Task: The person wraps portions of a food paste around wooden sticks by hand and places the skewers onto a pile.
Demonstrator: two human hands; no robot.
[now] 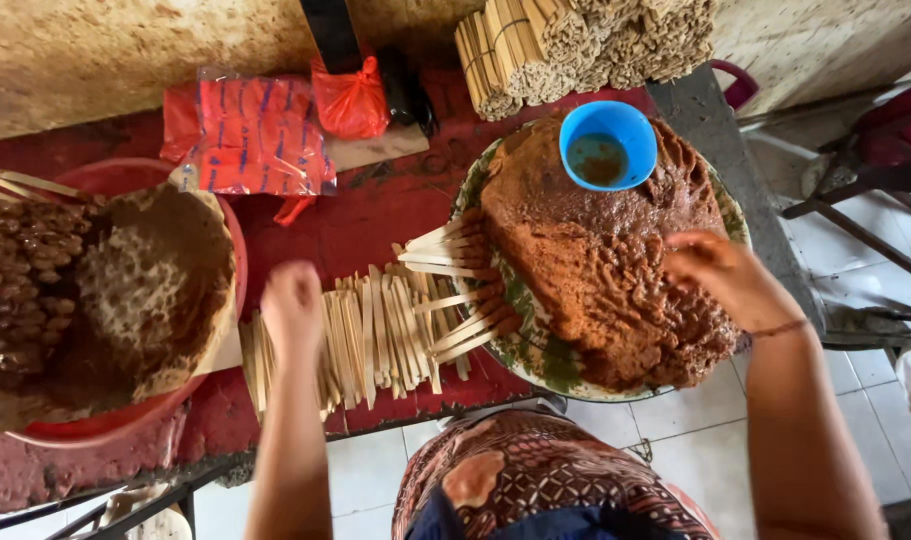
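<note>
My left hand (292,307) hovers with curled fingers over a row of flat wooden sticks (376,335) lying on the red table; whether it grips a stick is unclear. My right hand (721,275) rests its fingertips on a big mound of brown minced paste (596,260). The mound sits on a round patterned tray (536,370). A blue cup (608,143) with brown liquid stands on top of the mound. Several sticks (456,262) lean against the mound's left side.
A red basin (126,410) at the left holds a woven tray with brown-coated skewers (26,280). Red plastic packets (251,135) and a red bag (349,98) lie at the back. Bundles of sticks (576,45) are stacked at the top. White tiled floor lies below.
</note>
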